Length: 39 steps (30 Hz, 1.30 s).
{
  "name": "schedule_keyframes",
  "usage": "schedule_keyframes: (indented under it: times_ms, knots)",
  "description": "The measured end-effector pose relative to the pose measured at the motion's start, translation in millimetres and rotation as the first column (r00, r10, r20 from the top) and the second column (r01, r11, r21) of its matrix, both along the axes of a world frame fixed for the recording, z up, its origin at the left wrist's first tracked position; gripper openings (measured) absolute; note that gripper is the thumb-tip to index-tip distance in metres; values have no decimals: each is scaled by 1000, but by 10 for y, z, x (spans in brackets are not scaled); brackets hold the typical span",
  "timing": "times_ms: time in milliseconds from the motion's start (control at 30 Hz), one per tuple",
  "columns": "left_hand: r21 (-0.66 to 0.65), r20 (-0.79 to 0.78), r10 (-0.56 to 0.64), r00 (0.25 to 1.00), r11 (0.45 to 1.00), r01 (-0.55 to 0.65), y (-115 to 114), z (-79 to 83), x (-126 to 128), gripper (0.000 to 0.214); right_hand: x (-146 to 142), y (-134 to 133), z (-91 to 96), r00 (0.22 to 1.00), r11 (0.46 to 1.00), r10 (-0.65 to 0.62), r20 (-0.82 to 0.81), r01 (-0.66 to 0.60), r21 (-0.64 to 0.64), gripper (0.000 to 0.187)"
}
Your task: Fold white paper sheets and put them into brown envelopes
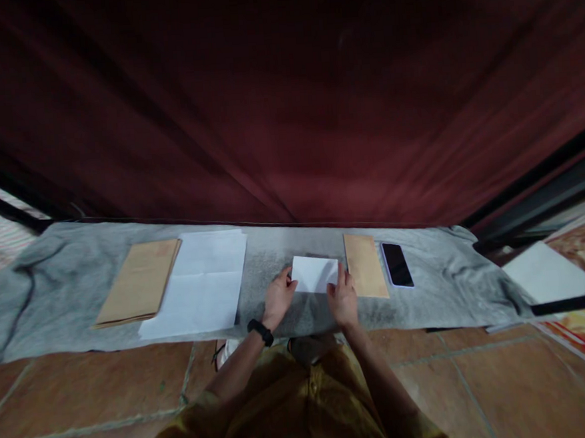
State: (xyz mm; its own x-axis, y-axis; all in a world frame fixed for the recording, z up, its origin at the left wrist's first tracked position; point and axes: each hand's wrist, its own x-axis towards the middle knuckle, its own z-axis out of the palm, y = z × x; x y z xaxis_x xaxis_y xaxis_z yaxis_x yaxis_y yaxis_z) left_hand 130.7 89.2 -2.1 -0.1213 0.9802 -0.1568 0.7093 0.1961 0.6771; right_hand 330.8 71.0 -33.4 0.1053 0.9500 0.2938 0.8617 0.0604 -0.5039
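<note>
A small white sheet of paper, probably folded, is held level between my two hands above the grey cloth. My left hand pinches its left edge between thumb and fingers. On the opposite edge, my right hand grips it with the thumb on top and fingers along the side. Just right of that hand lies a brown envelope, flat on the cloth. To the left is a stack of larger white sheets with a crease across the top one.
Brown envelopes lie stacked at the left, overlapping the white sheets. A phone rests right of the single envelope. Grey cloth covers the narrow surface. A dark red curtain hangs behind; tiled floor lies in front.
</note>
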Motion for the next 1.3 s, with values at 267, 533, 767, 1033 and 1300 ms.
schedule_keyframes:
  times_ms: [267, 533, 767, 1033, 1300]
  knots:
    - [-53, -64, -17, 998, 998, 13, 61, 65, 22, 45, -108, -31, -60, 958, 963, 212, 195, -239, 127, 46]
    - [17, -137, -10, 990, 1000, 13, 1, 95, 43, 43, -250, -18, -170, 923, 950, 291, 253, -310, 39, 47]
    - [231, -211, -223, 952, 935, 270, -249, -60, 146, 38, -232, -41, -287, 916, 948, 293, 273, -315, 41, 50]
    - [297, -435, -285, 854, 850, 435, -461, -335, 180, 53, -133, 77, -384, 929, 923, 325, 177, -352, 156, 52]
    - [319, -391, -258, 883, 862, 393, -584, -228, -163, 46, -220, -8, -281, 828, 899, 367, 423, -433, 67, 47]
